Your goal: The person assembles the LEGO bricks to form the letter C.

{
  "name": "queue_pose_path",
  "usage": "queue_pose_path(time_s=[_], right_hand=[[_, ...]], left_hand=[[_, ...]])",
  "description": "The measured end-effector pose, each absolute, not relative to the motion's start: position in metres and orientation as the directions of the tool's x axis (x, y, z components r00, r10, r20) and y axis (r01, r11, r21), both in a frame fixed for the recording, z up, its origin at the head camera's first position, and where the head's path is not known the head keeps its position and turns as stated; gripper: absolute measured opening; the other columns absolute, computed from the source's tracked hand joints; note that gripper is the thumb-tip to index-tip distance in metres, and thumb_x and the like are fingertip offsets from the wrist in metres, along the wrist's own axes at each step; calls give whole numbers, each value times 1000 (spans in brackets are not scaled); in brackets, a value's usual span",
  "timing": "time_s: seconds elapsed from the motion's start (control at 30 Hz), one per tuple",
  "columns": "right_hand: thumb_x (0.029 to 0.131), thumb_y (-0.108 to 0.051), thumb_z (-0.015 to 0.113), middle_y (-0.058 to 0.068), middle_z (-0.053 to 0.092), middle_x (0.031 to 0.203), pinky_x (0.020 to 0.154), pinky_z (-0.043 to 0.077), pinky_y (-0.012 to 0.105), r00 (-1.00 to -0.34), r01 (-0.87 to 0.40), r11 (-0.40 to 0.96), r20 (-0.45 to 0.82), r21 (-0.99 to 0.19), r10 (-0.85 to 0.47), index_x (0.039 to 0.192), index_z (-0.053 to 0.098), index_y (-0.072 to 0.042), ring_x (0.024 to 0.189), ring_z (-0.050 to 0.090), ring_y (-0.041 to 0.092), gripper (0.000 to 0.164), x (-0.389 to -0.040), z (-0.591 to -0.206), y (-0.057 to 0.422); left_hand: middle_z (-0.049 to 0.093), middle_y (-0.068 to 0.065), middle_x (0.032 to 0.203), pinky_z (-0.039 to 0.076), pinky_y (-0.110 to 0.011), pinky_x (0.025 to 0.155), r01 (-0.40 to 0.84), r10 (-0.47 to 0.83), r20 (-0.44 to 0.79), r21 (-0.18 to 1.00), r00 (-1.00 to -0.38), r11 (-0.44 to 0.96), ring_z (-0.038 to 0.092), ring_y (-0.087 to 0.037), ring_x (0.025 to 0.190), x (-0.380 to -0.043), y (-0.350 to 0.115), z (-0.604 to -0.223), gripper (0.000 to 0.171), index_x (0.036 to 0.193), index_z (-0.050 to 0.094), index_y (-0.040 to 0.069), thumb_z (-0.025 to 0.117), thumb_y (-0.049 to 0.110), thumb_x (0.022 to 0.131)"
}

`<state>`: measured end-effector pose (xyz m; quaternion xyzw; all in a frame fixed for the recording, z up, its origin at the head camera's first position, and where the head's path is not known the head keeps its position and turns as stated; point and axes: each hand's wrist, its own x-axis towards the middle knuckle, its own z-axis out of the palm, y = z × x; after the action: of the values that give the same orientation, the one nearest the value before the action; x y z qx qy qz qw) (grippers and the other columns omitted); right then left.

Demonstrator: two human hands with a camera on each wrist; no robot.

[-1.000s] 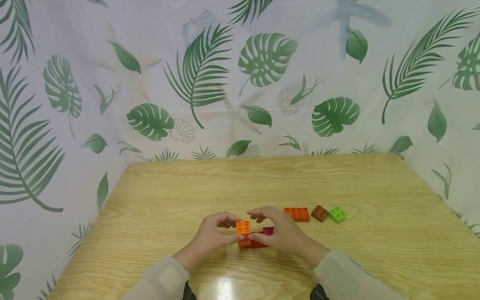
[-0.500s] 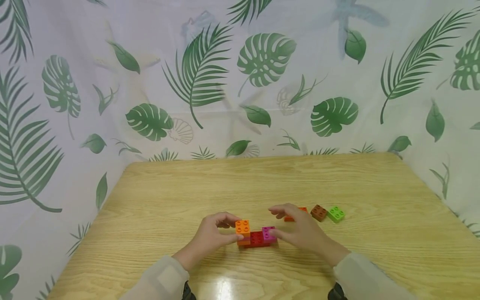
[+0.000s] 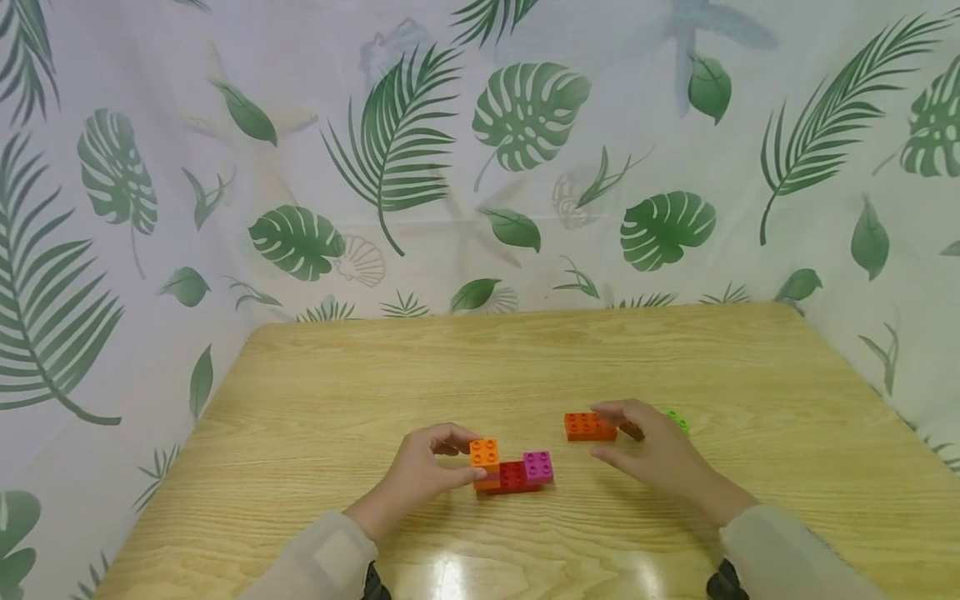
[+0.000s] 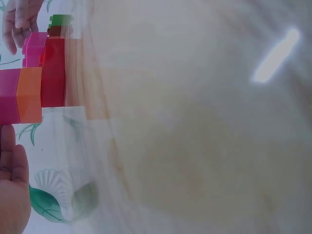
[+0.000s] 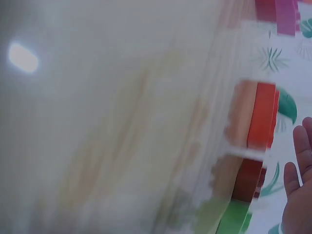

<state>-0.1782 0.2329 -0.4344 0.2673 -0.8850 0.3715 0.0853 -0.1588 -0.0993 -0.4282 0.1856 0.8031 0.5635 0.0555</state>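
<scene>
My left hand (image 3: 427, 468) holds the left end of a small toy-brick build between thumb and fingers. That end is a stack topped by an orange brick (image 3: 484, 451), with a magenta layer and a lower orange brick (image 4: 30, 95) beneath. The stack sits on the left part of a longer red brick (image 3: 513, 475); a magenta brick (image 3: 537, 467) sits on its right part. My right hand (image 3: 663, 450) holds nothing, its thumb and fingers spread apart. It hovers beside the orange-red brick (image 3: 585, 427) and hides most of the brown brick (image 5: 248, 180) in the head view.
A lime-green brick (image 3: 678, 420) lies just beyond the right hand, beside the brown one. Everything lies on a wood-grain table (image 3: 360, 367). A leaf-printed cloth (image 3: 420, 283) hangs behind its far edge and along both sides.
The right hand has let go of the build and moved right, past the magenta brick, to the loose bricks. The left hand keeps its grip, nearly still.
</scene>
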Motion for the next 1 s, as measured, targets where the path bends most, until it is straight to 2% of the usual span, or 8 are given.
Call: queue_pose_path(time_s=[0.17,0.3,0.53,0.73,1.0], right_hand=[[76,-15,82,6,64,106,73,53,38,-803,-593,615,438,-519,-405,121,60,-4,88,61,21,51,-182,-434,250],[75,-16,82,4,64,103,73,52,42,-795,-600,634,456,-489,-401,121,60,-4,87,60,18,52,-184,-434,260],[78,-23,80,11,61,115,78,50,50,-840,-533,702,391,-473,-375,126,58,-4,95,58,26,56,-188,-435,276],[79,-29,79,18,57,118,79,48,54,-876,-476,744,326,-469,-355,129,54,0,97,56,33,63,-191,-434,290],[81,-38,76,26,52,121,79,48,56,-931,-365,785,192,-501,-310,136,45,3,102,54,41,76,-193,-438,306]], left_hand=[[67,2,103,49,-40,87,241,358,124,922,-925,303,60,-26,95,-159,-99,-427,29,104,70,10,80,16,78],[67,-1,103,48,-42,88,226,350,114,928,-930,295,59,-27,95,-158,-99,-427,29,104,70,9,80,14,78],[67,0,104,48,-42,88,220,353,108,930,-929,295,59,-26,95,-159,-100,-428,28,104,70,9,80,14,78],[67,4,103,48,-37,88,211,354,96,929,-930,303,59,-22,95,-159,-100,-428,29,104,70,12,81,15,77],[67,3,103,48,-40,88,213,356,100,932,-929,294,60,-24,95,-161,-100,-430,28,103,70,12,81,16,78]])
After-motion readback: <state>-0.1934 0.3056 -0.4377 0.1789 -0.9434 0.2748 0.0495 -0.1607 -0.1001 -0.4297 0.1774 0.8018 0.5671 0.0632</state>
